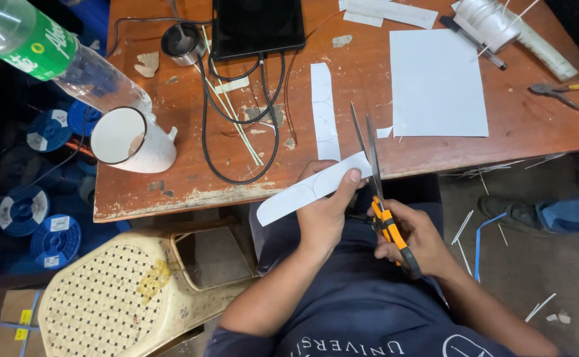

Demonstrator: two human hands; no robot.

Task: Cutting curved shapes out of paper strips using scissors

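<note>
Your left hand (pixel 326 215) pinches a white paper strip (pixel 309 187) just past the table edge (pixel 190 198). Your right hand (pixel 412 238) grips orange-handled scissors (pixel 377 185), blades open at the strip's end. The drawn curves look uncut. Another marked strip (pixel 324 109) waits on the table.

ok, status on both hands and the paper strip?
Left hand pinching white paper strip. Right hand on orange-handled scissors, blades open at the strip's end. Table edge just beyond; nothing blocking the cut.

Paper strip (pixel 303 192) between open scissors (pixel 372 158)
</note>
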